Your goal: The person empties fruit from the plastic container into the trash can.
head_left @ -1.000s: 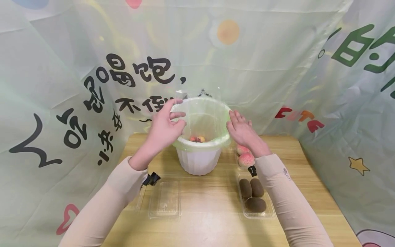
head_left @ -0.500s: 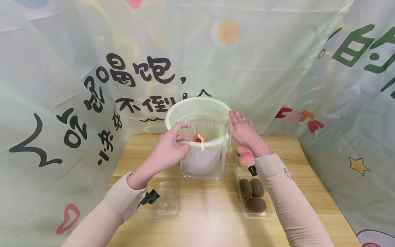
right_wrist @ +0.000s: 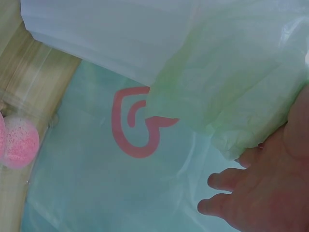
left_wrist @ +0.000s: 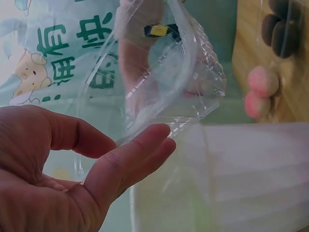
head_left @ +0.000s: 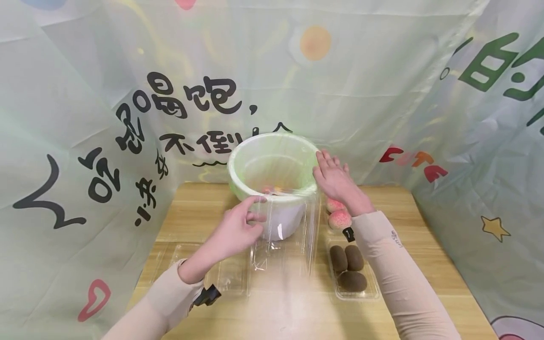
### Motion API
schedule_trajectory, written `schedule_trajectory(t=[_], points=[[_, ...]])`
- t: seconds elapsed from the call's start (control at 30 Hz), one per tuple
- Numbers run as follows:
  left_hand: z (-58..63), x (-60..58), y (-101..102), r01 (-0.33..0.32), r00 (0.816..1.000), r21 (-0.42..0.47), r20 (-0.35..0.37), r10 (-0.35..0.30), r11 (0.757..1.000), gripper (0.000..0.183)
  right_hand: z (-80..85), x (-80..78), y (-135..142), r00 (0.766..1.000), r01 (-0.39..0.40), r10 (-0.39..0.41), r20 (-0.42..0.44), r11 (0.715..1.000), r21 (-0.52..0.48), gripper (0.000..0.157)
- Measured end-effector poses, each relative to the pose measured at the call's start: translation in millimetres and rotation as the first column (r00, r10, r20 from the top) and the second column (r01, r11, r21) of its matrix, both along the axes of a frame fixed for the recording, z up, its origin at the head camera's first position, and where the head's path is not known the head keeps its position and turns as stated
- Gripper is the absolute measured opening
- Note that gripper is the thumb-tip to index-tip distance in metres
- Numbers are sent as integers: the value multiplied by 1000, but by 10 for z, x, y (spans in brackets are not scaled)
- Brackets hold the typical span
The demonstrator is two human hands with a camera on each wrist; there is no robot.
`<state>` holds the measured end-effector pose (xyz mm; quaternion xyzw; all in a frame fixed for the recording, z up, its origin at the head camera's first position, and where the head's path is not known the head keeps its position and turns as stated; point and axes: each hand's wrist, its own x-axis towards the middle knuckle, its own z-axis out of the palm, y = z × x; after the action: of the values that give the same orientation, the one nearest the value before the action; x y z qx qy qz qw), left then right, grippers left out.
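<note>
My left hand (head_left: 242, 229) pinches the edge of a clear plastic box (head_left: 286, 250), which hangs tilted in front of the white bin (head_left: 239, 165). In the left wrist view, thumb and fingers meet at the edge of the clear box (left_wrist: 205, 72). With straight fingers, my right hand (head_left: 335, 182) rests against the bin's right rim. A thin pale green bag (right_wrist: 227, 101) lines the bin and folds over its outside, right at my right fingertips. Small red and yellow things (head_left: 272, 190) lie at the bin's bottom, partly hidden by the rim.
At the right stand clear boxes with pink peaches (head_left: 340, 219) and three brown kiwis (head_left: 353, 282). Another clear plastic tray (head_left: 234, 278) lies at the left front, partly behind my left arm. A printed cloth (head_left: 361, 118) walls in the table (head_left: 289, 307).
My left hand has drawn the clear box from over the bin down and toward me, to the bin's near side. My right hand has stayed at the rim.
</note>
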<state>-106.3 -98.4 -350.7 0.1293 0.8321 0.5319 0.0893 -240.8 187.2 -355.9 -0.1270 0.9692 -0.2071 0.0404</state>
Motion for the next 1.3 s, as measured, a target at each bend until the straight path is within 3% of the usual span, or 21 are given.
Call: schedule_trajectory(t=[0.47,0.93,1.3], points=[[-324,118,54,50,997,27,63,-51,998,60,3,-2,4,1000,6,-5,-15,1000,28,71],[-1036,85,142,45,973,93,223,-65,995,62,8,-7,5,1000,1,-1,14,1000,27,71],[-1412,25,214,1,965,106,262,-28,994,62,11,8,8,1000,6,-6,9,1000,18,70]])
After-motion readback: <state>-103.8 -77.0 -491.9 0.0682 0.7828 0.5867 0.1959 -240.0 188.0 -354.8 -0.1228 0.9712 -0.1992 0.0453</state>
